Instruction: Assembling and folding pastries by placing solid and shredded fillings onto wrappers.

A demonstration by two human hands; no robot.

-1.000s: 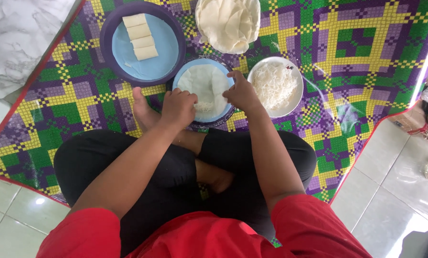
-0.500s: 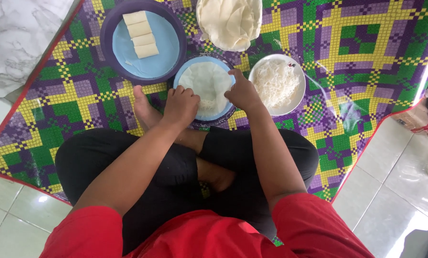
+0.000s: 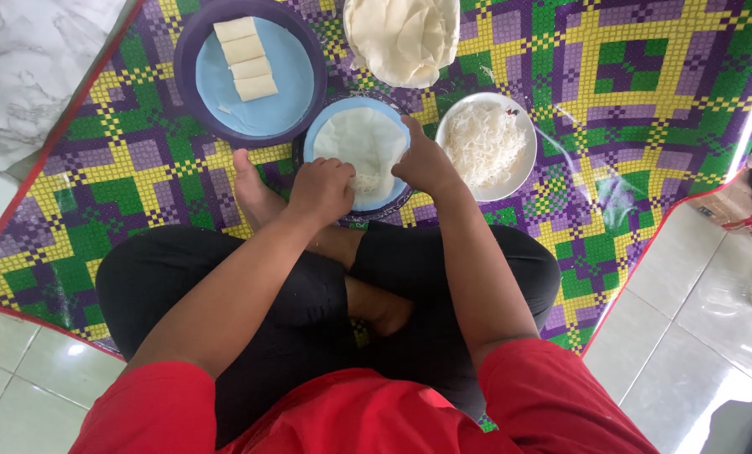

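A thin white round wrapper (image 3: 355, 143) lies flat on a small blue plate (image 3: 319, 134) in front of my crossed legs. A small heap of white noodles (image 3: 365, 182) sits on its near edge. My left hand (image 3: 321, 189) rests at the wrapper's near edge, fingers curled beside the noodles. My right hand (image 3: 422, 160) presses on the wrapper's right edge, fingers bent over it.
A white bowl of thin noodles (image 3: 485, 143) stands right of the plate. A large dark-rimmed blue plate (image 3: 292, 92) at the back left carries several pale rolled pieces (image 3: 246, 57). A stack of wrappers (image 3: 401, 34) lies at the back. All rest on a checkered mat (image 3: 645, 109) over floor tiles.
Both hands have shifted slightly on the wrapper. A small heap of noodles now shows at its near edge between the hands.
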